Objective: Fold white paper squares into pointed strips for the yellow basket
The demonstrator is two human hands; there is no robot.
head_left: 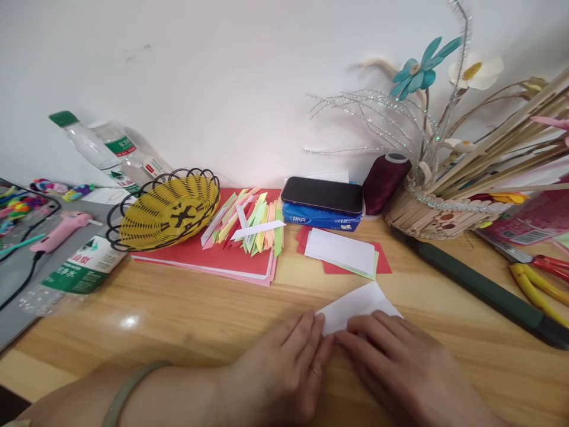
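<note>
I've got both hands flat on the white paper point(355, 305) at tabletop point(178, 314) front: left hand point(284, 367) & right hand point(400, 367) fingers pressing, not gripping. Looks like mid-fold; next needs a firm crease w/ edges aligned.

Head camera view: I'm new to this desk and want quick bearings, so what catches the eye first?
At the bottom middle, the left hand and right hand press flat on a white paper on the wooden table. Behind them a fan of coloured paper strips lies on red sheets beside a yellow basket. At the right back, a flower arrangement rises from a stick basket.
</note>
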